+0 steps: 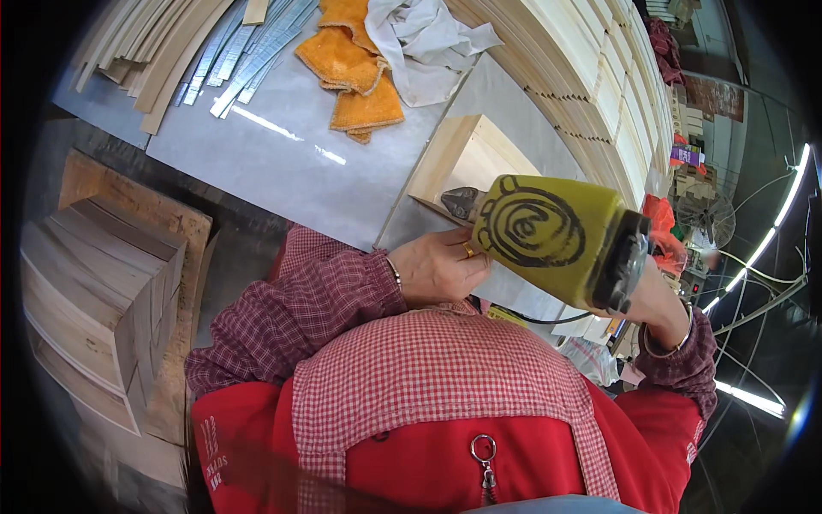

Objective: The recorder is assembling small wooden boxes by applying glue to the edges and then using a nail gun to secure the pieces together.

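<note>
A yellow-green nail gun (548,231) with dark swirls drawn on its body and a black rear end spans the space in front of my chest. My right hand (646,295) is behind it, gripping it from below; the handle and most fingers are hidden. The dark pointed nose reaches the near edge of an open pale wooden box (454,152) on the grey worktop. Close under the nose is my left hand (438,267), fingers curled, with a ring on one. The gun body covers its fingertips, so what they hold is hidden.
Tall stacked pale wooden boards (591,94) line the far right. Orange cloths (355,73), a white cloth (424,43) and metal strips (257,51) lie on the grey worktop (282,158). Curved wooden panels (94,283) are stacked at left. A black cable (548,321) runs below the gun.
</note>
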Action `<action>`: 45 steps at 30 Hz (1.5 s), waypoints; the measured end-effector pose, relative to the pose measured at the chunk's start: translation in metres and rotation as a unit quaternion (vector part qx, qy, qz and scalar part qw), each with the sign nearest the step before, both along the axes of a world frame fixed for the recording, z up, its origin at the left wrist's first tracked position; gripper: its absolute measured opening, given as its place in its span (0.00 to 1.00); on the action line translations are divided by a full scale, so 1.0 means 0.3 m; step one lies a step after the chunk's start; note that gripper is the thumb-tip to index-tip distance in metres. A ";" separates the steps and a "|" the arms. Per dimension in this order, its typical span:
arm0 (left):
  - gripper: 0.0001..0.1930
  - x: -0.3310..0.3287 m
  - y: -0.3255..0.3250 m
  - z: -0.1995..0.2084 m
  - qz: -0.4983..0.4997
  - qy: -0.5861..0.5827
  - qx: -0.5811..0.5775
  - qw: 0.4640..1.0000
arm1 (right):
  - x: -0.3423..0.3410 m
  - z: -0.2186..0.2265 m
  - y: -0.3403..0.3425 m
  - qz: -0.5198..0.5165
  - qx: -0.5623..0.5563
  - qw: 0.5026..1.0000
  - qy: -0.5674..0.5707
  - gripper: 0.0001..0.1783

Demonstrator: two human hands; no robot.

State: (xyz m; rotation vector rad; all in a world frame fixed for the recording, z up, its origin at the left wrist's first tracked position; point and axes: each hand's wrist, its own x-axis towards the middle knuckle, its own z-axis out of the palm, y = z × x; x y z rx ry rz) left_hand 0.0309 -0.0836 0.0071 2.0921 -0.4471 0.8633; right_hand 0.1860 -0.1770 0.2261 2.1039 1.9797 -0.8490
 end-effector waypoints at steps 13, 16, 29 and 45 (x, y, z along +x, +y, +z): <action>0.07 0.011 0.008 0.058 0.037 -0.016 0.074 0.996 | -0.053 0.037 -0.453 -0.503 0.180 0.845 0.006 0.23; 0.07 0.031 0.007 0.112 0.049 0.014 0.119 0.992 | -0.076 0.063 -0.545 -0.692 0.182 0.697 -0.041 0.21; 0.46 0.314 -0.061 0.256 -0.019 0.244 0.303 0.921 | 0.083 -0.330 -1.353 -0.780 0.134 0.551 -0.263 0.24; 0.55 0.368 -0.146 0.245 -0.029 0.289 0.380 0.878 | 0.242 -0.555 -1.414 -0.776 0.045 0.556 -0.296 0.36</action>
